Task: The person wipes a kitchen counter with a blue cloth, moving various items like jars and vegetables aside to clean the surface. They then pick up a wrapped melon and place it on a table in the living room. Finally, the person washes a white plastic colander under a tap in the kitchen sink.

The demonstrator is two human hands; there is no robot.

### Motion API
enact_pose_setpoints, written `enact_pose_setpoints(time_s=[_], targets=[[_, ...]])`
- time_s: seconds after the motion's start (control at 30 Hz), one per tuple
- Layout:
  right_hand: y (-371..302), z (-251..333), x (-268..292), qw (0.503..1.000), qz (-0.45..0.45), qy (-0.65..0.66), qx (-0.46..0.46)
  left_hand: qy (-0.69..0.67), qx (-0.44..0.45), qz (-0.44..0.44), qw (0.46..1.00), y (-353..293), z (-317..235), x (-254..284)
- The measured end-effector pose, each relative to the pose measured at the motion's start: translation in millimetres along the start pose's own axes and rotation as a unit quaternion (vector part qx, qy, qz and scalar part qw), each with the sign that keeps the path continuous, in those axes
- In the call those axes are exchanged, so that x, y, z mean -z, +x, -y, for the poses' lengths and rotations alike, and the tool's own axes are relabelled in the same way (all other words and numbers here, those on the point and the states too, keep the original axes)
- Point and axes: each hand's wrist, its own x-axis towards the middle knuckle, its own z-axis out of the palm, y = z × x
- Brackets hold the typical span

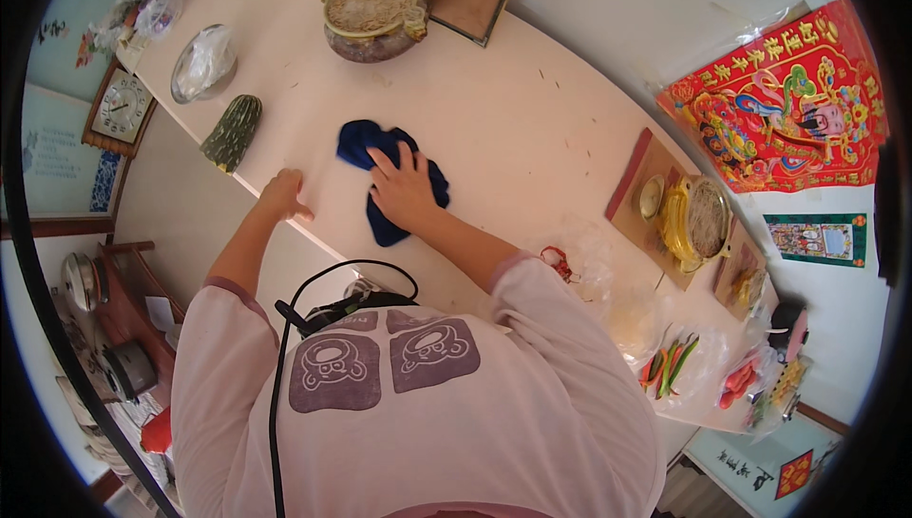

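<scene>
A dark blue cloth (pixel 357 143) lies bunched on the pale tabletop (pixel 494 129). My right hand (pixel 404 190) presses down on it from above, fingers spread over the folds. Parts of the cloth stick out on both sides of the hand. To the left, my left hand (pixel 283 197) rests at the table's near edge, thumb apart from the fingers, holding nothing. Beyond that hand, a dark green speckled squash (pixel 233 133) lies along the edge.
A metal bowl (pixel 203 64) with a plastic bag stands far left. A censer-like pot (pixel 372 19) sits at the back beside leaning frames. At right are a yellow pot (pixel 692 224) on a board, bagged peppers (pixel 669 366) and red vegetables (pixel 738 383). Dark crumbs dot the tabletop.
</scene>
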Motion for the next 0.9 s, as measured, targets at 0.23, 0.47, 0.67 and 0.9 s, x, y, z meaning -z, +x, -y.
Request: enact_pose_setpoints(time_s=[0.23, 0.47, 0.67, 0.9], targets=[[18, -101, 26, 0.997, 0.036, -0.074, 0.001, -0.03, -0.015, -0.008, 0.999, 1, 4, -2], [-40, -175, 100, 0.968, -0.012, -0.178, -0.175, -0.018, 0.005, 0.015, 1.0, 3, 1, 1], [2, -54, 21, 0.984, 0.052, -0.161, -0.05, -0.011, 0.014, -0.003, 1.0, -13, 1, -8], [93, 23, -72, 0.996, 0.016, -0.066, -0.059, 0.014, 0.008, 0.04, 0.999, 4, 2, 4]])
